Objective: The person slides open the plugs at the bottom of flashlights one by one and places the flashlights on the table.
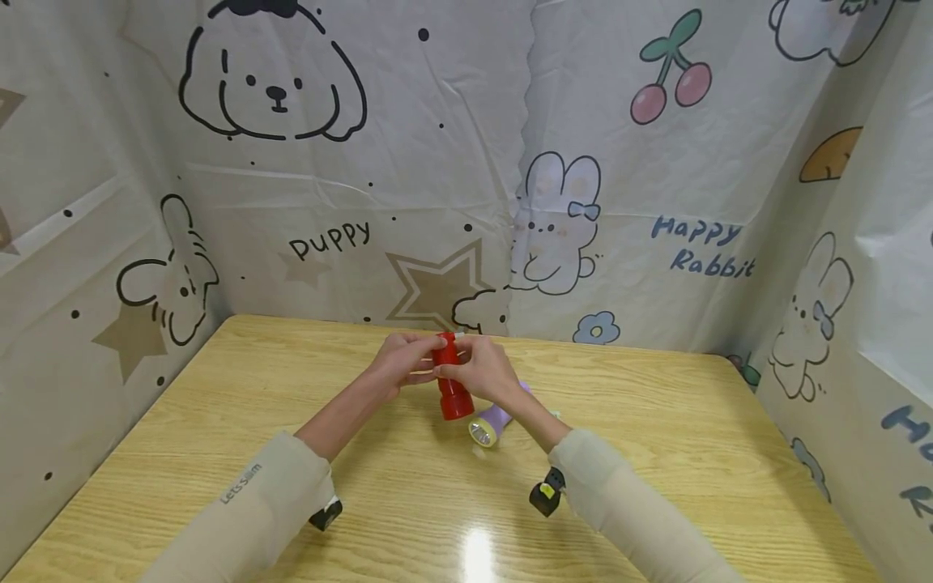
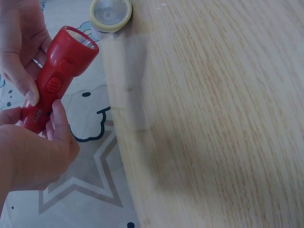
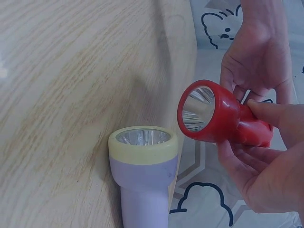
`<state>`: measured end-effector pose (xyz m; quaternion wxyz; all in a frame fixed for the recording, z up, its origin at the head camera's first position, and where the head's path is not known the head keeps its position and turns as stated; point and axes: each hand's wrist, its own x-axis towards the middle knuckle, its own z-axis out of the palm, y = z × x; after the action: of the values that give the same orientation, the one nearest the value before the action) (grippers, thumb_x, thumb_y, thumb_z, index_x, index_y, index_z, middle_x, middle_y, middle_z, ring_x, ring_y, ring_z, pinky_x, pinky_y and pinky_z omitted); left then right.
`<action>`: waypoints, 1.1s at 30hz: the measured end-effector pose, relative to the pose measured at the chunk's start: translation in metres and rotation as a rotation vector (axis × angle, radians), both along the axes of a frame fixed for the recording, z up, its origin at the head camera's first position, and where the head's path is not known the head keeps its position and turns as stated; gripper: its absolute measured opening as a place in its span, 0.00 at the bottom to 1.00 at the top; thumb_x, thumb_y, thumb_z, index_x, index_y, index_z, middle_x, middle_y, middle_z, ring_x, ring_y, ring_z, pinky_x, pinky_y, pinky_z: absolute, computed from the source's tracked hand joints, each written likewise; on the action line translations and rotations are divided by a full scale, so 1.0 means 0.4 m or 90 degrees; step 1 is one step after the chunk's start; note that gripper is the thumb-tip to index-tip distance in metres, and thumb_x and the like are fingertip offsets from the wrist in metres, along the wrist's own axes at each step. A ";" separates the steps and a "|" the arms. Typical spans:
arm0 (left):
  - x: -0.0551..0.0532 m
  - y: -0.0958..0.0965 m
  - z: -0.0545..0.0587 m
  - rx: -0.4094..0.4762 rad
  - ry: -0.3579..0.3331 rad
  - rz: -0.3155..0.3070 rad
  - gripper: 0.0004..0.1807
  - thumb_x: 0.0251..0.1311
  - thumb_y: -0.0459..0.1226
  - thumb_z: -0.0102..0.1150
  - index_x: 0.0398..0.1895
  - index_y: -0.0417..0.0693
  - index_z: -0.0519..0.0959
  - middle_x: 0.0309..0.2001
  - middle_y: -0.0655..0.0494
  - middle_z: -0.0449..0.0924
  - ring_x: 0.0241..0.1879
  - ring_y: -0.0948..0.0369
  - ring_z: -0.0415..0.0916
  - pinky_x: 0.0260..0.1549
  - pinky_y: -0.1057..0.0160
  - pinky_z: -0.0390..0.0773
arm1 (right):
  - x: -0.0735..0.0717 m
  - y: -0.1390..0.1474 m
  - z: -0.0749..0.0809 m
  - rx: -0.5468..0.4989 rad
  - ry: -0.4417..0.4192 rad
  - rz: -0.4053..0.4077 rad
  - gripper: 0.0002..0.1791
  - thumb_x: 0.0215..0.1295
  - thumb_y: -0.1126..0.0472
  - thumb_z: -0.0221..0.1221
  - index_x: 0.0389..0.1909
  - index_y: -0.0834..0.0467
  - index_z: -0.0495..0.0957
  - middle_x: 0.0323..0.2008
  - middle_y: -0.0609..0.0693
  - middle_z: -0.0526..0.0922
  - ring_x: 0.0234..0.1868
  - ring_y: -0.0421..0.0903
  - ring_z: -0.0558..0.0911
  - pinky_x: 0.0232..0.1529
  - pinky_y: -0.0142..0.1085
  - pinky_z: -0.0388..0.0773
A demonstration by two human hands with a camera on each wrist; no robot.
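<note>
Both hands hold a red flashlight (image 1: 453,389) above the far part of the table, its lens end tilted down toward the near side. The left hand (image 1: 397,360) grips the tail end, thumb on the barrel, as the left wrist view also shows. From the other side the right hand (image 1: 484,368) pinches the barrel between thumb and fingers. A sliding switch (image 2: 54,84) shows on the red body. Beneath the right forearm lies a purple flashlight (image 3: 145,194) with a pale yellow rim; the forearm partly covers it in the head view.
The wooden table (image 1: 408,502) meets a printed cloth backdrop (image 1: 437,178) at its far edge, with cloth on both sides too. Small black devices (image 1: 545,495) sit at the wrists. A bright light reflection lies on the near tabletop.
</note>
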<state>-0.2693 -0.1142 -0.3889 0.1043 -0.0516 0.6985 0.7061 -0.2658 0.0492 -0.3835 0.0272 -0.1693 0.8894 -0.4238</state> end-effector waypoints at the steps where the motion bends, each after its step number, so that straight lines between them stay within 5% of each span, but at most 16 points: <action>1: 0.000 0.000 -0.001 0.001 0.000 0.000 0.20 0.65 0.39 0.60 0.53 0.32 0.79 0.47 0.42 0.82 0.39 0.54 0.85 0.40 0.59 0.85 | 0.000 0.000 -0.001 0.001 0.000 0.000 0.15 0.61 0.59 0.70 0.46 0.61 0.84 0.37 0.54 0.87 0.33 0.44 0.85 0.32 0.35 0.83; 33: -0.010 -0.010 -0.032 -0.016 -0.019 0.004 0.21 0.65 0.39 0.62 0.52 0.30 0.80 0.46 0.41 0.83 0.37 0.55 0.85 0.38 0.60 0.85 | 0.000 -0.013 -0.028 0.004 -0.026 -0.011 0.16 0.62 0.57 0.69 0.45 0.63 0.85 0.31 0.51 0.86 0.29 0.43 0.82 0.29 0.32 0.81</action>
<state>-0.2733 -0.1182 -0.4017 0.1117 -0.0660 0.7053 0.6970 -0.2658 0.0438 -0.3948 0.0426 -0.1530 0.8913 -0.4247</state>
